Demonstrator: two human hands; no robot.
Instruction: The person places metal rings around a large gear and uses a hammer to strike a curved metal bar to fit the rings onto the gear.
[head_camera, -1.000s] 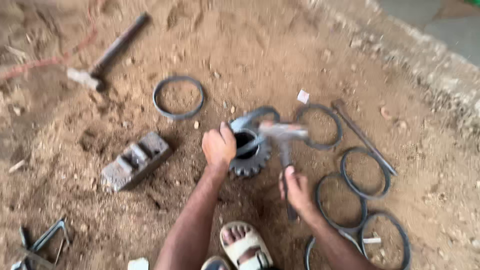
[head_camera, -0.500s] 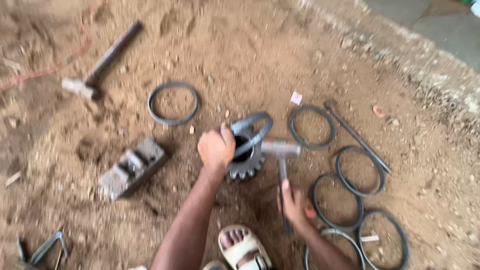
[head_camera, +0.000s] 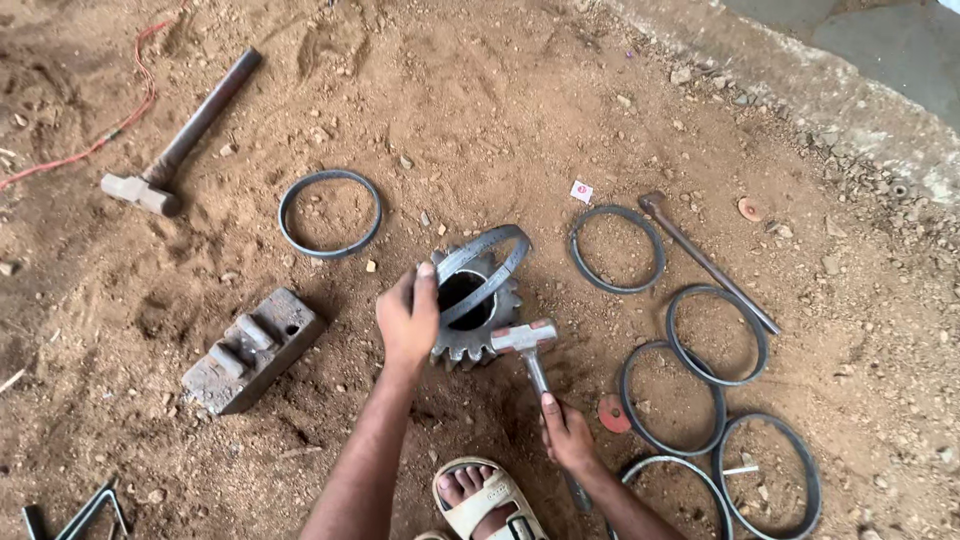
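1. Left hand clenched on a metal ring, tilted atop a gear on the dirt ground.
2. Right hand gripping a hammer, head just beside the gear.
3. More rings lying right.

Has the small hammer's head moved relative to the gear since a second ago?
Yes. The hammer head has dropped from above the gear to its lower right edge, gripped by the right hand.
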